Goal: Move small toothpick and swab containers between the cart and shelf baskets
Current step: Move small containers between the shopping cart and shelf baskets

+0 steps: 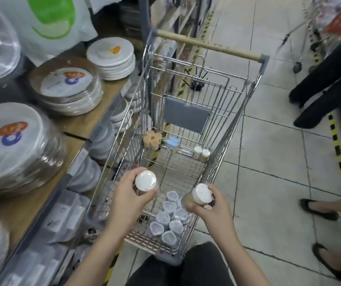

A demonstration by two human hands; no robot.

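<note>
My left hand (127, 200) grips a small white-lidded container (145, 180) above the near left part of the wire shopping cart (235, 112). My right hand (210, 209) grips a second white-lidded container (201, 194), tilted, over the cart's near right side. Below my hands, several heart-shaped clear containers (169, 218) lie clustered in the cart's near end. At the cart's far end stand a bundle of wooden toothpick tubes (152, 139), a blue-capped box (173, 144) and two small jars (201, 153).
A shelf (76, 124) on the left holds wrapped stacks of paper plates (12, 145) and white plates (111, 56), with packaged goods below. The cart's wooden handle (206, 45) is at its far end. Other people's legs and feet (318, 207) stand on the tiled floor to the right.
</note>
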